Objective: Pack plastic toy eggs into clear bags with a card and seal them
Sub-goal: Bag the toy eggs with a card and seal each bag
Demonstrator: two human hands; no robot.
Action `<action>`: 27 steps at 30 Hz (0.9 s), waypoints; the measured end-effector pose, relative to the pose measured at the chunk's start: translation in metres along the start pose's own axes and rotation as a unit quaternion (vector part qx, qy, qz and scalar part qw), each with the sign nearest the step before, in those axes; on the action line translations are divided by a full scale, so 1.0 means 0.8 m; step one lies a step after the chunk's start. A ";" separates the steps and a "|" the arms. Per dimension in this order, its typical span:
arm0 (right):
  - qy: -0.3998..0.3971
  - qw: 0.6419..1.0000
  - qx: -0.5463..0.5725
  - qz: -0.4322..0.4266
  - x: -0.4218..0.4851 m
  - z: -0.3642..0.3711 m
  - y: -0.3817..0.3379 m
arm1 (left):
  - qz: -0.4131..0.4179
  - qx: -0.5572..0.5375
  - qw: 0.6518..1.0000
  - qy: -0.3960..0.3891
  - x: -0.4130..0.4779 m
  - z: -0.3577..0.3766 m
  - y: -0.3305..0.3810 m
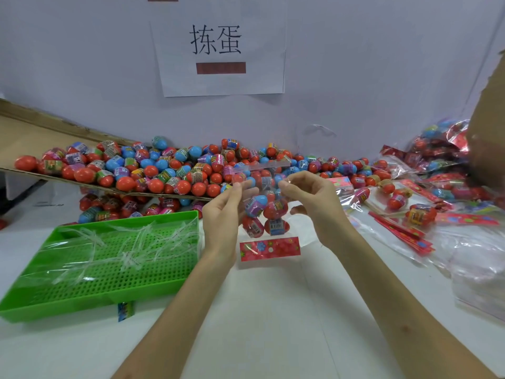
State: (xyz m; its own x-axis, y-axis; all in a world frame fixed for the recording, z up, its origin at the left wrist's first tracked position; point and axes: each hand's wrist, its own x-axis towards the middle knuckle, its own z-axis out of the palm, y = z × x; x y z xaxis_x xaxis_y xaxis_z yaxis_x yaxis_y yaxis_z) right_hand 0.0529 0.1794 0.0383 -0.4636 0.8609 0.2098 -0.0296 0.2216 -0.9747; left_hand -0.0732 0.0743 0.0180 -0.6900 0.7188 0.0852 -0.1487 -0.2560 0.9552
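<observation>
I hold a clear bag (pixel 262 181) up over the white table, its mouth at the top. My left hand (pixel 228 212) pinches the bag's upper left edge and my right hand (pixel 308 198) pinches its upper right edge. Several red and blue toy eggs (pixel 266 214) sit low inside the bag. A red flowered card (pixel 270 249) with a punched hole lies across the bag's bottom end. Behind the bag a big heap of loose eggs (pixel 153 170) spreads over a cardboard flap (pixel 21 140) and the table.
A green perforated tray (pixel 109 269) holding clear plastic strips sits at the left. Filled bags (pixel 437 165), loose red cards (pixel 401 231) and empty clear bags (pixel 475 274) lie at the right. A paper sign (pixel 218 50) hangs on the back wall. A brown cardboard box edge (pixel 489 119) stands far right.
</observation>
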 end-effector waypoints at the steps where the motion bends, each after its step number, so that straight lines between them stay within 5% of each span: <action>1: -0.001 1.000 0.002 0.002 -0.001 0.001 -0.001 | 0.010 -0.001 1.000 0.006 0.000 0.000 -0.001; 16: -0.002 0.995 0.068 0.079 -0.003 0.002 0.001 | 0.021 0.008 1.000 0.007 0.000 0.000 -0.003; 23: -0.202 0.967 -0.095 0.125 0.000 -0.016 0.002 | -0.021 -0.062 0.993 0.102 0.014 -0.012 -0.001; 27: -0.204 0.964 -0.123 0.115 0.000 -0.020 0.004 | -0.012 -0.057 0.993 0.099 0.015 -0.013 -0.002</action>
State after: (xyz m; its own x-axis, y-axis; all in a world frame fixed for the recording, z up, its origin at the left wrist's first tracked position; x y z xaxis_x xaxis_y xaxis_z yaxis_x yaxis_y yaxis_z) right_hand 0.0668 0.1875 0.0362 -0.7440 0.6595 -0.1070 0.3041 0.1917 -0.9331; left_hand -0.0889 0.0766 0.0148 -0.8097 0.5868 -0.0048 -0.2374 -0.3201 0.9172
